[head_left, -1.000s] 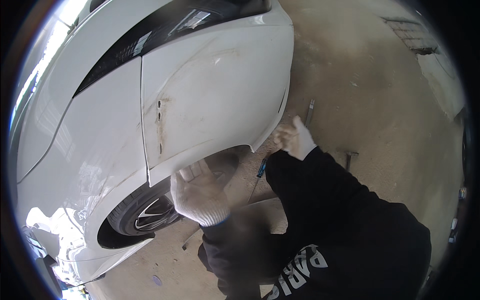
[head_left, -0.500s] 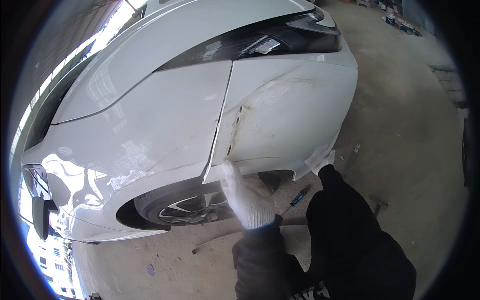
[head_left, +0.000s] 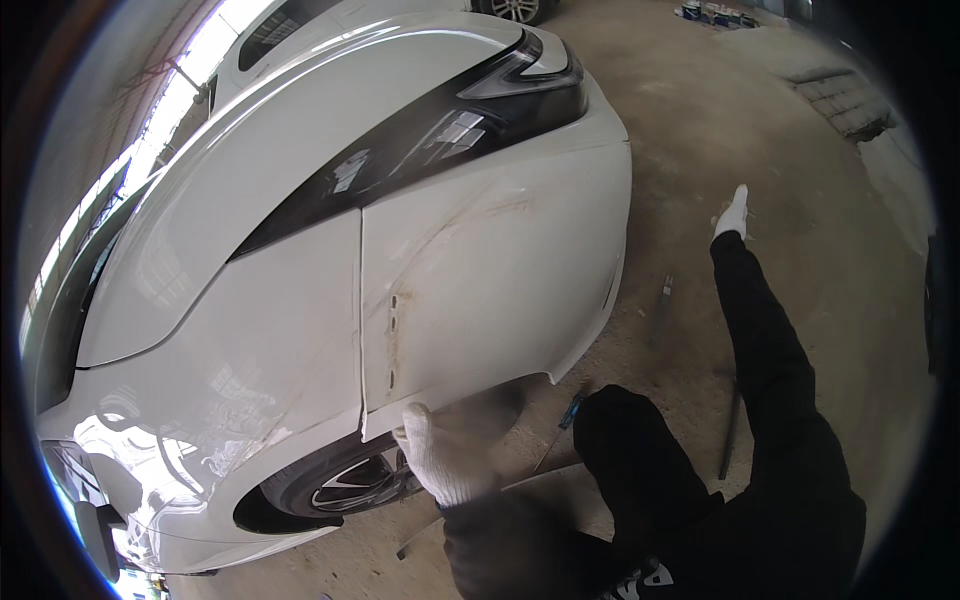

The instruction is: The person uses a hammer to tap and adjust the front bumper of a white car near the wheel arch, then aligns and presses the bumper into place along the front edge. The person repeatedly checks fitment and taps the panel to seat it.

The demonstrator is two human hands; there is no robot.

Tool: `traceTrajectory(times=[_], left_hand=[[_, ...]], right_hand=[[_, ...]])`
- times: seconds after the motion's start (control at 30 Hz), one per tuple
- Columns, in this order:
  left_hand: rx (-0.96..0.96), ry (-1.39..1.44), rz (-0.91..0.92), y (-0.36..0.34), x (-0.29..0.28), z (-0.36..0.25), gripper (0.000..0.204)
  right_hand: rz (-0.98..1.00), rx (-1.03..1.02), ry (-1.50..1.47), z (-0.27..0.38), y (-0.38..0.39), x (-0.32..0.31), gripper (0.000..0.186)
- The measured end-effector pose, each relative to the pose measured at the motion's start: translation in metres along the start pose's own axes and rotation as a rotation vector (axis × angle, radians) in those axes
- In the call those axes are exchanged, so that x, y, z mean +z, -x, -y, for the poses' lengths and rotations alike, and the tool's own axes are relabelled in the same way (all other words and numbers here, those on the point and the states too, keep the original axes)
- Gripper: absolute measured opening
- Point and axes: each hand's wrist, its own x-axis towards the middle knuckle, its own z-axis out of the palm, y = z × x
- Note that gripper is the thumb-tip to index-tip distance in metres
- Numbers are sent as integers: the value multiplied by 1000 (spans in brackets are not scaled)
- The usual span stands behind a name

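Note:
A white car's front bumper [head_left: 490, 270] is scuffed with brownish marks and has several small holes near its seam with the fender [head_left: 280, 330]. In a white knit glove, my left hand [head_left: 440, 455] grips the bumper's lower edge beside the wheel arch, thumb outside; its other fingers are mostly hidden. My right hand [head_left: 734, 212], also gloved, reaches out over the floor to the right, away from the car. Its fingers look stretched out, with nothing clearly held. Below the bumper lies a blue-handled screwdriver [head_left: 571, 412].
The front wheel [head_left: 350, 485] sits left of my left hand. On the concrete floor lie a slim tool [head_left: 667, 287], a dark rod [head_left: 730, 430] and a thin curved strip [head_left: 540, 478]. Farther off are another vehicle's wheel [head_left: 515, 8] and a pile of small items [head_left: 715, 15].
My right hand has left the bumper's near corner and swung out to the right. My left hand stays at the bumper's edge. The view has shifted, so the car appears farther left.

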Motion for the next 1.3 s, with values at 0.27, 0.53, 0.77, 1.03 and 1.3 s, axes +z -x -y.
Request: traceTrajectory(times=[0.27, 0.53, 0.77, 1.03, 1.3], left_hand=[[-16, 42, -36, -33, 9, 20, 48], [23, 102, -204, -25, 18, -5, 24], [127, 242, -162, -34, 23, 12, 31], [97, 271, -168, -33, 21, 13, 26], [196, 363, -214, -44, 16, 29, 16]], right_hand=[[699, 49, -130, 112, 101, 148, 88], [615, -163, 85, 98, 27, 118, 103], [712, -46, 48, 97, 91, 187, 90], [667, -596, 277, 95, 172, 139, 61], [1509, -2105, 169, 150, 509, 111, 26]])
